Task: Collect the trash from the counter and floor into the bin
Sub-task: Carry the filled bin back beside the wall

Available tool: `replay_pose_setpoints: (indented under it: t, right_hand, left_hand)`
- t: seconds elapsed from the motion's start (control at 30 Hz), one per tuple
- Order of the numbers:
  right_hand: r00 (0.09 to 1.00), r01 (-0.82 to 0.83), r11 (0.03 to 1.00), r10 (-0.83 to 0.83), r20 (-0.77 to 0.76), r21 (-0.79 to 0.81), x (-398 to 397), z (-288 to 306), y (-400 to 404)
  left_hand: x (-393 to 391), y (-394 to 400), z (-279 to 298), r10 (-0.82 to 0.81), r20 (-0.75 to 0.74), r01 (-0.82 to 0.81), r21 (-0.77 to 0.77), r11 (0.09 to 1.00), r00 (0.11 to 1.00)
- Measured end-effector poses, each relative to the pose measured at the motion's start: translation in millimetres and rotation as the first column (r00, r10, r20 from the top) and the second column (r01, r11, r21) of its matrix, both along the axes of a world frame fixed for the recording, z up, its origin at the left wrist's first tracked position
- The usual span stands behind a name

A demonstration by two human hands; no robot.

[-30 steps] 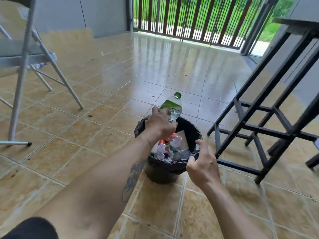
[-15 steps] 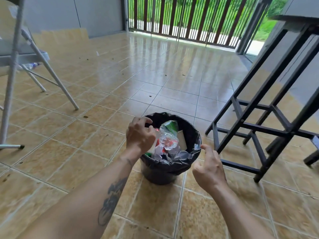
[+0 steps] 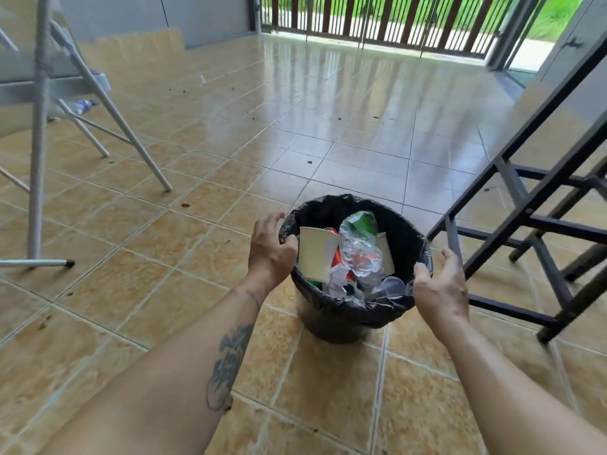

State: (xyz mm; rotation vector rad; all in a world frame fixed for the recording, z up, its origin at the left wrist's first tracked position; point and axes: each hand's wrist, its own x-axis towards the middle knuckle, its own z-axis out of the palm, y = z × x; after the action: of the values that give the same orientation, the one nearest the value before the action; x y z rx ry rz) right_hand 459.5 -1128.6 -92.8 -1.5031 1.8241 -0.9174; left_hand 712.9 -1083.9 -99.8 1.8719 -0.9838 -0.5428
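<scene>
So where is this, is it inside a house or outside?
It looks like a covered porch or patio of a home, partly open to outdoors. The tiled floor runs to a barred gate with green grass behind, and a folding chair stands near the bin.

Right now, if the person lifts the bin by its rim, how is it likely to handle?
Probably light: the bin is small and holds mostly a crumpled plastic bottle, cardboard and paper. The loose black liner may slide under the fingers. Trash sits near rim height, so tilting could spill it.
</scene>
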Motion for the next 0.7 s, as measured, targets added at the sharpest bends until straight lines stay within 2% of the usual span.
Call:
replay_pose_setpoints:
  t: [0.13,0.27,0.37,0.5,0.7]
  right_hand:
    - [0.993,0.061,0.996,-0.067,0.1,0.061,10.7,-16.7,-8.2]
    - [0.992,0.062,0.995,-0.07,0.105,0.079,14.3,-23.9,-4.4]
    - [0.992,0.076,0.997,-0.079,0.103,0.031,5.5,-23.0,7.5]
    - [0.991,0.11,0.994,-0.111,0.071,0.027,-13.4,-1.5,51.8]
    - [0.998,0.058,0.994,-0.061,0.034,0.097,-40.5,91.4,139.8]
  left_hand:
    - [-1.3,-12.3,-7.4,0.046,-0.202,-0.041,0.029,0.999,0.978]
    - [-7.2,-21.6,-11.8,-0.003,-0.373,0.001,-0.007,1.0,0.928]
    - [-13.4,-17.5,-6.7,-0.036,-0.361,0.022,-0.043,0.999,0.932]
    - [-17.2,8.8,3.5,-0.092,-0.26,0.085,-0.037,0.996,0.961]
    - [-45.2,97.7,97.8,-0.05,-0.236,0.064,0.051,0.997,0.97]
